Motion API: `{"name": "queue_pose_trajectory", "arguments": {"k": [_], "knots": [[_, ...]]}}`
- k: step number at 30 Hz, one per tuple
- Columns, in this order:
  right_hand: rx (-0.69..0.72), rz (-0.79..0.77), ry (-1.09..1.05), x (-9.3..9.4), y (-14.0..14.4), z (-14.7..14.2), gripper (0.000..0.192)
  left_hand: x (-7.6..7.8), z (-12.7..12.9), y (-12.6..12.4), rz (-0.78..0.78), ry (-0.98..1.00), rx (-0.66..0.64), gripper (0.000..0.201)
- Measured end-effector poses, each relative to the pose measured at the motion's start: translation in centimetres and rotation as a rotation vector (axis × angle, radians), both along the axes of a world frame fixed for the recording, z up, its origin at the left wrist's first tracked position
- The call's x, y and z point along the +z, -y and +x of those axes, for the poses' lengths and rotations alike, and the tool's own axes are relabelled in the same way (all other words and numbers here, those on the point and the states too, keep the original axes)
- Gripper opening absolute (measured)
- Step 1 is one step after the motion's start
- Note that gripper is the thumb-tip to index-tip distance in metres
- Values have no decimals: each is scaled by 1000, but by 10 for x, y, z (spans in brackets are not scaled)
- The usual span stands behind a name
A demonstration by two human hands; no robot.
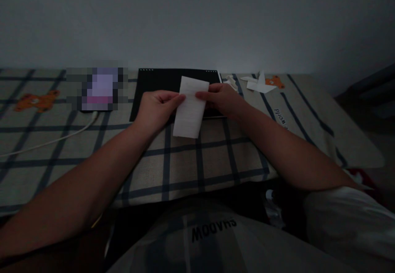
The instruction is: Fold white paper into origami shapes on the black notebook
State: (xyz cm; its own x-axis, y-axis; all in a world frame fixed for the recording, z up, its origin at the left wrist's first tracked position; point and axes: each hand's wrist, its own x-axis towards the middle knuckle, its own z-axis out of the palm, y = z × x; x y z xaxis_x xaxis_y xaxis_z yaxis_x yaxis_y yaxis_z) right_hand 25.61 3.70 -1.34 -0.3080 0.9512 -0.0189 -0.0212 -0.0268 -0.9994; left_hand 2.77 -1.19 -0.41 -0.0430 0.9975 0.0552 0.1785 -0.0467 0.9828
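A white rectangular strip of paper point(190, 116), longer than it is wide, is held up in front of me and slightly tilted. My left hand point(159, 107) pinches its left edge, thumb on the near face. On the opposite edge, my right hand point(224, 99) grips it with the thumb in front and the fingers behind. Both hands are above a flat black sheet or pad point(159, 81) with small white marks along its far edge. The paper and hands cover part of that pad.
The table has a checked cloth point(212, 157). At left, a pixelated phone point(101, 85) is attached to a white cable point(70, 135). Folded white paper point(261, 84) and a crumpled white scrap point(231, 82) lie at right. A wall stands behind; the table's near edge is before my body.
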Motion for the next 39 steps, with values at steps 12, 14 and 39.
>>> {"name": "queue_pose_trajectory", "arguments": {"k": [12,14,39], "knots": [[-35,63,53,4,-1,5,39,2,-3,-5,-31,11,39,9],[-34,43,44,6,0,4,36,3,-1,-5,-30,26,59,6],[-22,-53,-25,12,4,3,30,3,0,-4,-6,75,96,4]]}}
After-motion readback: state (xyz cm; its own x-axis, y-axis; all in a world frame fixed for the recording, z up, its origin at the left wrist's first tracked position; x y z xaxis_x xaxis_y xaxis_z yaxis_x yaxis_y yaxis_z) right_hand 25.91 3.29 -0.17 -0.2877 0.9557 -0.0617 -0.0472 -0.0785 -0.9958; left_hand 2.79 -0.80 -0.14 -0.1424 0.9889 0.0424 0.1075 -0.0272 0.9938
